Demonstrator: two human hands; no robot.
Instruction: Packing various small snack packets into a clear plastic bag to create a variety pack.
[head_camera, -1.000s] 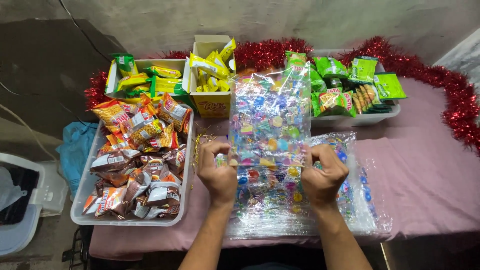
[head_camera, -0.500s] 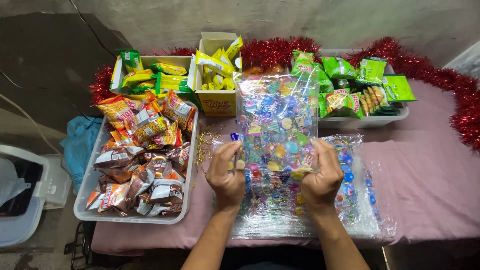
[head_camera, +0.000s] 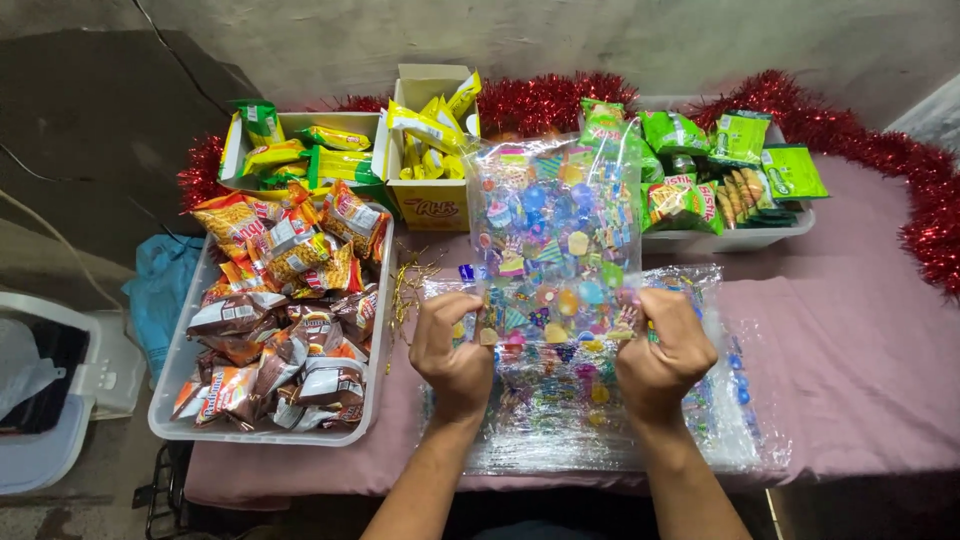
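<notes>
I hold a clear plastic packet of small colourful candies (head_camera: 553, 230) upright over the table. My left hand (head_camera: 452, 350) grips its lower left corner, and my right hand (head_camera: 664, 355) grips its lower right corner. Under my hands lies a flat pile of similar clear candy packets (head_camera: 610, 430) on the pink tablecloth (head_camera: 850, 370). The packet's top reaches up in front of the yellow box and the green snack tray.
A white tray (head_camera: 175, 400) of orange and brown snack packs sits at left. Behind it are a tray of yellow-green packs (head_camera: 300, 150) and an open yellow box (head_camera: 430, 200). A tray of green packs (head_camera: 730, 170) stands back right. Red tinsel (head_camera: 930, 200) edges the table. A white bin (head_camera: 50, 400) stands far left.
Both hands have lifted the candy packet higher and drawn slightly apart along its lower edge. The pile underneath has stayed put.
</notes>
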